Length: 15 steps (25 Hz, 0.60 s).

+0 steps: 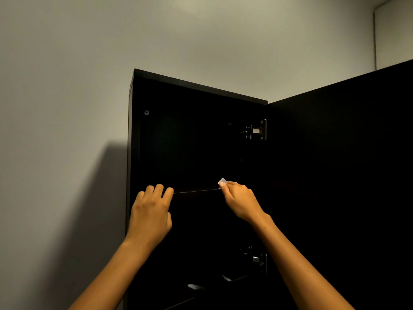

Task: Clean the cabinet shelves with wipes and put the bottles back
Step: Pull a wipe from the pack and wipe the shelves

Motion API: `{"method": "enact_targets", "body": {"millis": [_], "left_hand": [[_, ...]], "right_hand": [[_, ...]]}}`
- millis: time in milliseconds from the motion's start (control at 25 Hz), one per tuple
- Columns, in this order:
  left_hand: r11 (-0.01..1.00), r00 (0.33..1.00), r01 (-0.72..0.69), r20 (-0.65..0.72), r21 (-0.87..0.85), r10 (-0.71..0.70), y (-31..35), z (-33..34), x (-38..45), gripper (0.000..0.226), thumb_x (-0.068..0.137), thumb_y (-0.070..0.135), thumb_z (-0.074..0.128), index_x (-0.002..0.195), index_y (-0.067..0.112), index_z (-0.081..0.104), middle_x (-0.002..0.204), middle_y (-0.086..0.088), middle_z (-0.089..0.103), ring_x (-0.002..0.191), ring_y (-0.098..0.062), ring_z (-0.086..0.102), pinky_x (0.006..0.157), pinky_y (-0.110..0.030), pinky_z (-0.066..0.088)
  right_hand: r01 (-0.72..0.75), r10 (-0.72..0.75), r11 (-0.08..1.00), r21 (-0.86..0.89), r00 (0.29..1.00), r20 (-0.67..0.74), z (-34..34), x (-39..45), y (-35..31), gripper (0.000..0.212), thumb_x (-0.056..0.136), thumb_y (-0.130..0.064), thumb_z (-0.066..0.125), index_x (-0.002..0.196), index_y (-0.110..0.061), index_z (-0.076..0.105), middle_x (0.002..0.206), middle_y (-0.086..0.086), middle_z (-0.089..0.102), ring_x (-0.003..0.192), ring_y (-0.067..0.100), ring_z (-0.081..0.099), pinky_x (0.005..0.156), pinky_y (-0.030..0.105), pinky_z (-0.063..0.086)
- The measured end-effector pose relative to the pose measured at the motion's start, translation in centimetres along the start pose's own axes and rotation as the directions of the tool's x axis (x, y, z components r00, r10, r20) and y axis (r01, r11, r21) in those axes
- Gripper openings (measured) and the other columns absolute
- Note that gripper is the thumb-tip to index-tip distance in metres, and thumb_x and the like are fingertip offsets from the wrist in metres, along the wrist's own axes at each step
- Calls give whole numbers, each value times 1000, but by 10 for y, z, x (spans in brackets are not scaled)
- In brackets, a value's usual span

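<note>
A tall black cabinet (196,135) stands open against a pale wall. Its upper shelf (195,191) shows as a thin front edge at hand height. My left hand (150,211) rests on the shelf's left part with fingers curled over the edge. My right hand (240,201) is at the shelf's right part, pinching a small white wipe (222,181) that sticks up past the fingertips. The interior is very dark and no bottles are visible on the upper shelf.
The cabinet door (339,175) hangs open to the right, with metal hinges (257,130) at the top and lower down (257,258). Pale scraps (195,286) lie on a lower shelf. A grey wall (67,108) lies to the left.
</note>
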<state>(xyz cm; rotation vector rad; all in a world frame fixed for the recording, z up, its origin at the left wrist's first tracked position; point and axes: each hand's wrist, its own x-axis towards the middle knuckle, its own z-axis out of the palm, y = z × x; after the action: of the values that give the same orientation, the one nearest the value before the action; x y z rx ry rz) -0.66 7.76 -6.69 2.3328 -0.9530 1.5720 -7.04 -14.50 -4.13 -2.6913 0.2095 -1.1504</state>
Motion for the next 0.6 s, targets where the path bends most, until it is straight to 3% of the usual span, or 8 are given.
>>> {"method": "enact_targets", "body": {"millis": [160,360,480,600], "left_hand": [[1000,999,11,-31,-17,-12,-1,1,-1,44,44,-1,72,86,7,61,71,-7,56,60,-23,52,51,-32,43],[1000,1000,16,-12,17,-16,0,0,-1,42,47,1,70,88,7,60,74,-8,56,62,-25,51,53,-33,41],[999,1000,26,3,43,-26,0,-1,-2,41,50,2,69,90,6,59,76,-9,56,65,-27,52,55,-35,42],[1000,1000,18,20,20,-18,2,-1,-8,46,59,6,68,104,2,59,93,-14,60,83,-31,59,75,-41,50]], "right_hand": [[135,-137,986,102,990,14,9,-2,-16,38,101,-26,31,122,-11,59,131,1,57,118,20,54,97,35,42],[22,-21,998,-65,1000,6,-4,10,33,31,96,-19,40,116,-10,62,127,9,59,113,32,56,91,42,47],[38,-39,999,-9,998,-44,-17,8,49,26,91,-6,51,112,-11,67,114,15,67,108,35,60,89,47,49],[53,-41,993,105,993,-113,-25,-5,44,22,88,-2,59,107,-5,69,110,16,69,106,29,64,93,38,51]]}}
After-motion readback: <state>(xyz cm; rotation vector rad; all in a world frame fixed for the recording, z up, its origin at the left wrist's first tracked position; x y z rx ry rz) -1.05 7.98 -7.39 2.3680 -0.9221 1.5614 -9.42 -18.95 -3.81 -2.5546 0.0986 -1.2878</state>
